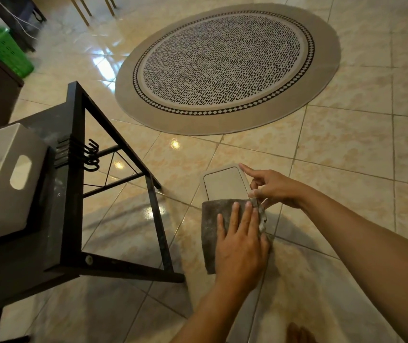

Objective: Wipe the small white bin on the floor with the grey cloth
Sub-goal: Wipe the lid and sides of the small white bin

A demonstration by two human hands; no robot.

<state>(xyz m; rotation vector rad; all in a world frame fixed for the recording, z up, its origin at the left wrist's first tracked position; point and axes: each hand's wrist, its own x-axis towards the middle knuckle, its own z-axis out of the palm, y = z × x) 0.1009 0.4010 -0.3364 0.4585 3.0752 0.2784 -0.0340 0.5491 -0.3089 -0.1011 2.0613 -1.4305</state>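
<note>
The small white bin (pixel 225 184) stands on the tiled floor, seen from above, with its pale lid facing me. The grey cloth (pixel 212 219) is draped over its near half and hangs down the near side. My left hand (pixel 241 246) lies flat on the cloth with fingers spread, pressing it onto the bin, and its thumb curls round the cloth's right edge. My right hand (pixel 273 189) is at the bin's right rim. It pinches the cloth's upper right corner while its index finger points along the rim.
A black metal-framed table (pixel 74 194) stands close on the left, with hooks on its side and a white box (pixel 4 181) with a handle slot on it. A round patterned rug (pixel 227 68) lies beyond the bin. A green basket (pixel 4 50) sits far left.
</note>
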